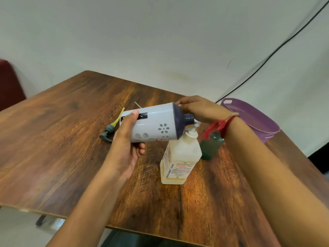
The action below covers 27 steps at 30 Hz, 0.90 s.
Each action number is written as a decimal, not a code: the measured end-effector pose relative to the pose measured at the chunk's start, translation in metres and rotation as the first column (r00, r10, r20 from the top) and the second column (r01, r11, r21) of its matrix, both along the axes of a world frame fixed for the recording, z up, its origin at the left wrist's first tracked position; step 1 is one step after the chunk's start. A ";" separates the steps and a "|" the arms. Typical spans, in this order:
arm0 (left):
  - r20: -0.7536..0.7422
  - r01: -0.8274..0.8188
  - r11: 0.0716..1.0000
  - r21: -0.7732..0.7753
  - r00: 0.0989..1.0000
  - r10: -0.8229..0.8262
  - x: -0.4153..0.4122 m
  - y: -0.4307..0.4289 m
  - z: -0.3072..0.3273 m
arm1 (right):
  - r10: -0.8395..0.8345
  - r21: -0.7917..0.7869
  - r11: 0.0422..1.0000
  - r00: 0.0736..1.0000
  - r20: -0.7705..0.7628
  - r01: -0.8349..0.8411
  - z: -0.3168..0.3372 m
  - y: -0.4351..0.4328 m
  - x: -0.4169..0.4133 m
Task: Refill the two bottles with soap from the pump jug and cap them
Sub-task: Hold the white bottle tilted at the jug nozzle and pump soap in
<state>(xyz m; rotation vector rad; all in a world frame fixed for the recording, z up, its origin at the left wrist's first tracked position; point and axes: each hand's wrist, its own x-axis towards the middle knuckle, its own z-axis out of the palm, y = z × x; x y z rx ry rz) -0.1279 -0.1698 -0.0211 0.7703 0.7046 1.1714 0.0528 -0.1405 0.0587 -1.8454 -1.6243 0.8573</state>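
Observation:
My left hand grips the base end of a grey-lilac bottle with flower marks, held on its side in the air. Its dark open neck points right, right next to the white pump spout of the soap jug. That translucent jug stands upright on the wooden table. My right hand sits on top of the pump head with its fingers curled over it. A dark green bottle stands just behind the jug, partly hidden by my right wrist. A grey pump cap with a yellow tube lies on the table to the left.
A purple plastic basket sits at the table's far right edge. A black cable runs down the white wall behind it. A dark red seat shows at the far left. The table's near edge runs across the bottom of the view.

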 end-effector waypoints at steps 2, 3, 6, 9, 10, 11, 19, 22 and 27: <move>-0.009 -0.006 1.000 0.001 1.000 0.006 0.000 0.002 0.000 | -0.006 -0.006 1.000 1.000 -0.012 0.005 -0.003 0.001 0.001; -0.014 -0.011 1.000 -0.005 1.000 0.011 0.000 0.003 -0.001 | -0.033 -0.010 0.999 0.997 -0.065 0.032 -0.007 -0.001 0.000; -0.027 -0.029 0.999 -0.044 0.999 0.028 -0.001 0.002 -0.004 | -0.066 0.000 0.998 0.986 -0.150 0.067 -0.020 -0.007 -0.005; -0.022 -0.017 0.998 -0.063 1.000 0.015 0.000 -0.002 -0.004 | -0.059 0.000 0.998 0.993 -0.099 0.059 -0.016 -0.006 -0.005; -0.012 -0.008 0.998 -0.056 1.000 0.007 0.001 -0.003 -0.004 | -0.048 -0.017 0.999 0.997 -0.054 0.047 -0.010 -0.004 -0.006; -0.004 -0.002 0.999 -0.052 1.000 0.002 0.001 -0.004 -0.004 | -0.039 -0.033 0.999 0.999 -0.020 0.039 -0.006 -0.002 -0.006; -0.052 -0.011 0.998 -0.069 0.999 0.007 0.000 0.000 -0.006 | -0.106 0.040 0.992 0.975 -0.198 0.116 -0.021 -0.007 -0.007; -0.033 -0.002 0.996 -0.084 0.999 -0.001 0.001 0.000 -0.004 | -0.092 0.027 0.995 0.984 -0.150 0.097 -0.014 -0.004 -0.004; -0.021 0.003 1.000 -0.024 1.000 -0.004 -0.003 0.006 0.004 | -0.017 -0.072 0.997 0.993 -0.116 0.009 0.000 -0.002 -0.004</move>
